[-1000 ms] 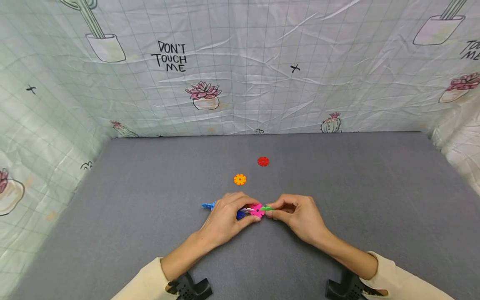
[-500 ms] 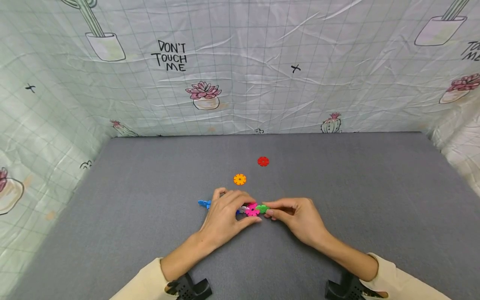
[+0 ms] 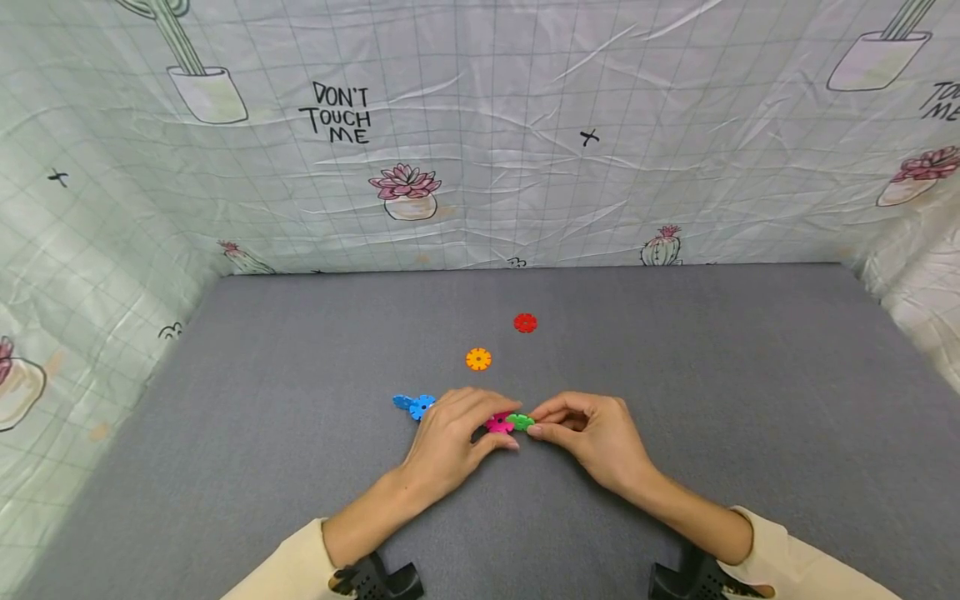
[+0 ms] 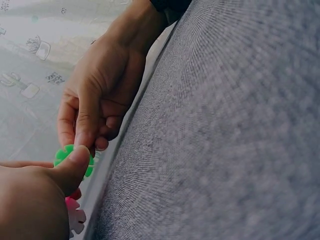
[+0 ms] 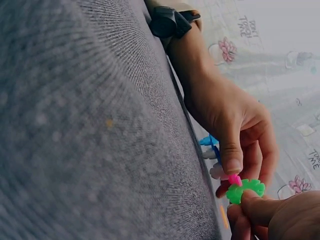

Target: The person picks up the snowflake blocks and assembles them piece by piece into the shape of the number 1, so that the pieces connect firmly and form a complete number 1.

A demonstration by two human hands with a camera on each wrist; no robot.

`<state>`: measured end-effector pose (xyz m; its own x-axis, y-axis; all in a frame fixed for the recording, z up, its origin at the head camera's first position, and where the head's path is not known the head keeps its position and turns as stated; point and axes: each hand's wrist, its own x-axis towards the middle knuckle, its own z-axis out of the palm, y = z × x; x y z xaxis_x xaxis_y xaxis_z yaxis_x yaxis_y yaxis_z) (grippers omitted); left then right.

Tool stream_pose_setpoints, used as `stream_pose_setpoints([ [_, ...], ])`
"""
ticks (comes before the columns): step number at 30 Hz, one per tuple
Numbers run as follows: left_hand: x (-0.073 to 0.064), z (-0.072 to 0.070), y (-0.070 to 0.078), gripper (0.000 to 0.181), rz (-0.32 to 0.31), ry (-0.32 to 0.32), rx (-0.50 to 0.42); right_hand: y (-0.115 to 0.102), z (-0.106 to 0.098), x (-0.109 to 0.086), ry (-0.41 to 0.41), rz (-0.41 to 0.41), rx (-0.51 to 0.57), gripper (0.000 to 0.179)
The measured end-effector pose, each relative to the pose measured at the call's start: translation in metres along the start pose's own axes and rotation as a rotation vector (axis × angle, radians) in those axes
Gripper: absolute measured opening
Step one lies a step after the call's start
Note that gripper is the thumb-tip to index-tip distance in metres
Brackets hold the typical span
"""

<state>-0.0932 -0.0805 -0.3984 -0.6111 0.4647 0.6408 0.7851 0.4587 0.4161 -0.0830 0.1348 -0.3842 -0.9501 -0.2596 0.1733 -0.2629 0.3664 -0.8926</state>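
A chain of notched plastic discs stretches between the two hands, low over the grey table. My left hand curves over its middle and holds the pink disc between thumb and fingers. In the right wrist view the left thumb lies against that pink disc. At the chain's right end, my right hand pinches a green disc, which meets the pink one edge to edge. Light blue discs stick out past the left hand on its far left side. The palm hides the chain's middle in the head view.
On the grey tabletop, an orange notched disc lies flat beyond the hands. Farther back and slightly right is a red one. A patterned cloth hangs behind the table and along its sides.
The green disc has turned from edge-on to a flatter face and shifted slightly left with the pink one. More of the light blue end now shows left of the left hand.
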Motion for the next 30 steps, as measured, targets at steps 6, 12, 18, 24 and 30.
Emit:
stream_pose_setpoints([
  [6,-0.002,-0.001,-0.002,0.041,0.014,0.02,-0.022,-0.002,0.002,0.0,-0.005,0.028,-0.012,0.011],
  [12,-0.002,-0.002,-0.003,0.039,0.018,0.031,-0.017,-0.001,0.002,0.001,-0.016,0.044,0.006,0.01],
  [18,-0.002,-0.001,-0.002,0.035,-0.024,0.028,-0.031,-0.002,-0.001,0.002,-0.019,0.072,0.059,0.012],
  [24,-0.002,0.001,-0.003,0.033,-0.038,0.036,-0.055,-0.007,-0.003,0.004,0.027,0.053,0.063,0.011],
  [30,-0.002,0.003,-0.004,0.03,-0.044,0.049,-0.068,-0.013,-0.01,0.017,0.066,0.016,0.023,0.015],
])
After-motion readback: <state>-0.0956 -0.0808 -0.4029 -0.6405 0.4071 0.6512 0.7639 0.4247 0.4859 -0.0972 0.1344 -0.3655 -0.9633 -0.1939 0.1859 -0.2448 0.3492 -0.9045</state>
